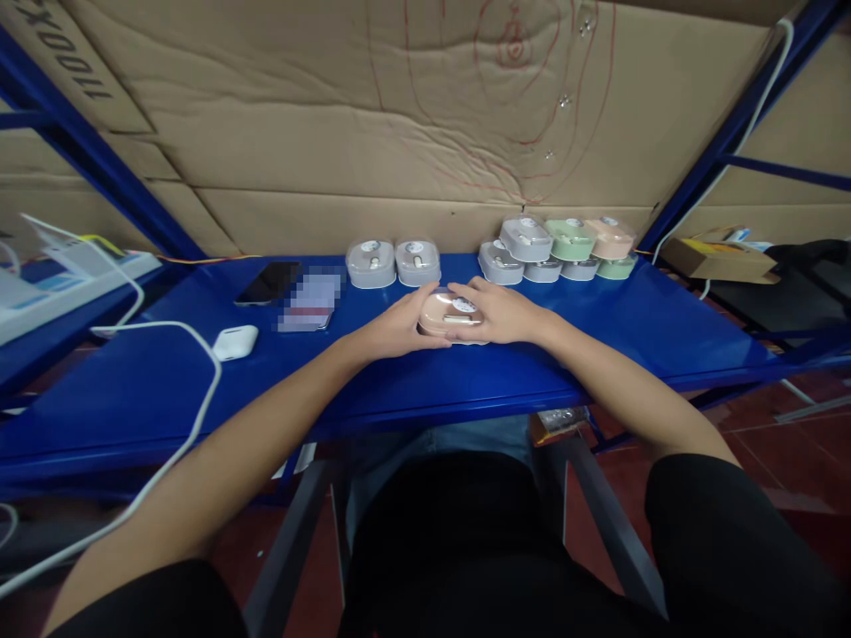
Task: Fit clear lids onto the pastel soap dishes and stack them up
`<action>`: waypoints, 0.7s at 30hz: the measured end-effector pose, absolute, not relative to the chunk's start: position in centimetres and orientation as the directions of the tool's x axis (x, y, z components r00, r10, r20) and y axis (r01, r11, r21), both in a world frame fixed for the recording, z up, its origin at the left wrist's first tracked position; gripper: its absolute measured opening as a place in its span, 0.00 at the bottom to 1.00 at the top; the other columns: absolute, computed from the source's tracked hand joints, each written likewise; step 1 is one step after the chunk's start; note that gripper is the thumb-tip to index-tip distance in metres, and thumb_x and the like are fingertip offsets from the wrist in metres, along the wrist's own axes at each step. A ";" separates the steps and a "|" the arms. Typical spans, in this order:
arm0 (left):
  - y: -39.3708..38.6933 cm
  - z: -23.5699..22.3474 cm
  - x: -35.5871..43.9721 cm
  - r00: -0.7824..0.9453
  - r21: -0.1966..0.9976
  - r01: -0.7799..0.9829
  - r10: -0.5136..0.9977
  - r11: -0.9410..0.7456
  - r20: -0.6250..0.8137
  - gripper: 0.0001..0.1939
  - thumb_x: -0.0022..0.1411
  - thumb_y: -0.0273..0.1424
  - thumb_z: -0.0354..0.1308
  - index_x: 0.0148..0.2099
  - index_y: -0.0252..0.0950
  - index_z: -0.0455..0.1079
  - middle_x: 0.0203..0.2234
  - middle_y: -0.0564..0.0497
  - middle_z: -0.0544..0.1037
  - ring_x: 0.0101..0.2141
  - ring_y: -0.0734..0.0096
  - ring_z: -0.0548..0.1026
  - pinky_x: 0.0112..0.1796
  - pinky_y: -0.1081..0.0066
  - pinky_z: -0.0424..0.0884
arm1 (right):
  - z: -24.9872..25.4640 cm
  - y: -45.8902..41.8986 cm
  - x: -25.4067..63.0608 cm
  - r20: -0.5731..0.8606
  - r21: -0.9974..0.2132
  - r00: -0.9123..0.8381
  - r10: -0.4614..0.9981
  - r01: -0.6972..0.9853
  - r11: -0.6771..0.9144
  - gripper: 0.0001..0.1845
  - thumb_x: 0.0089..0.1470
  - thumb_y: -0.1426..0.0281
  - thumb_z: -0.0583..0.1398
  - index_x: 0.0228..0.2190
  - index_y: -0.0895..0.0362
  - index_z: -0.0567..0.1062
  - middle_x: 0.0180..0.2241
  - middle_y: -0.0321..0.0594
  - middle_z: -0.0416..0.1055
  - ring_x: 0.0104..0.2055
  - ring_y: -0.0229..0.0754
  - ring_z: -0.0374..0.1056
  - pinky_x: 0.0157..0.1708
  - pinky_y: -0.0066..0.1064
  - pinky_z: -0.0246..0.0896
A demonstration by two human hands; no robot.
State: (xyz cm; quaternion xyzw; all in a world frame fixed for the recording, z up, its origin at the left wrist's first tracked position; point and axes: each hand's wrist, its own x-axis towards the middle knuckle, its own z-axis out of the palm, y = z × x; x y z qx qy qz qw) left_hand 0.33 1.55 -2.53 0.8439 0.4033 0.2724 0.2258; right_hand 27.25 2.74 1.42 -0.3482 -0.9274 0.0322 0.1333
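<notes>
- I find the peach box [440, 308] near the desk's [631, 332] front edge, long axis unclear.
- I record left grip [397, 326] and right grip [503, 312] holding its opposite sides, neither nearer, box between them.

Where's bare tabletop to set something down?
Tabletop is bare right of the right hand, in front of the stacked boxes; also left of the white case, beyond the cable. Crowded: back right at that stack, and centre around the peach box.

Small white case [235, 343], dark phone [267, 283], looping white cable [218, 370], cardboard backing [299, 115]
</notes>
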 end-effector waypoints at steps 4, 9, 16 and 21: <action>1.3 -2.4 0.5 0.524 0.546 0.579 0.790 -0.605 0.319 0.59 0.58 0.54 0.78 0.81 0.39 0.58 0.77 0.31 0.67 0.75 0.29 0.66 0.72 0.38 0.66 | 1.2 2.9 27.2 0.244 -0.175 -0.720 0.650 0.627 0.759 0.52 0.62 0.37 0.66 0.72 0.59 0.70 0.49 0.52 0.73 0.45 0.54 0.72 0.47 0.43 0.69; 1.3 -2.1 0.6 0.525 0.540 0.562 0.775 -0.627 0.353 0.54 0.57 0.55 0.78 0.78 0.41 0.65 0.76 0.35 0.69 0.74 0.32 0.69 0.73 0.39 0.65 | 1.3 3.5 27.7 0.210 -0.217 -0.725 0.656 0.619 0.755 0.56 0.57 0.36 0.69 0.74 0.56 0.69 0.50 0.52 0.73 0.46 0.55 0.73 0.47 0.44 0.70; 0.8 -1.2 0.7 0.477 0.628 0.536 0.816 -0.564 0.326 0.51 0.55 0.54 0.80 0.74 0.39 0.70 0.68 0.35 0.79 0.64 0.38 0.81 0.65 0.44 0.77 | 1.7 4.1 28.5 0.175 -0.233 -0.752 0.636 0.596 0.769 0.59 0.52 0.36 0.72 0.74 0.53 0.69 0.55 0.53 0.74 0.51 0.59 0.74 0.47 0.45 0.71; 0.5 -0.7 0.5 0.484 0.561 0.592 0.812 -0.578 0.326 0.50 0.56 0.54 0.79 0.73 0.38 0.71 0.67 0.36 0.80 0.65 0.37 0.80 0.66 0.44 0.75 | 1.8 3.8 28.4 0.204 -0.181 -0.761 0.616 0.589 0.788 0.58 0.54 0.35 0.70 0.75 0.53 0.69 0.54 0.53 0.75 0.48 0.56 0.73 0.44 0.41 0.68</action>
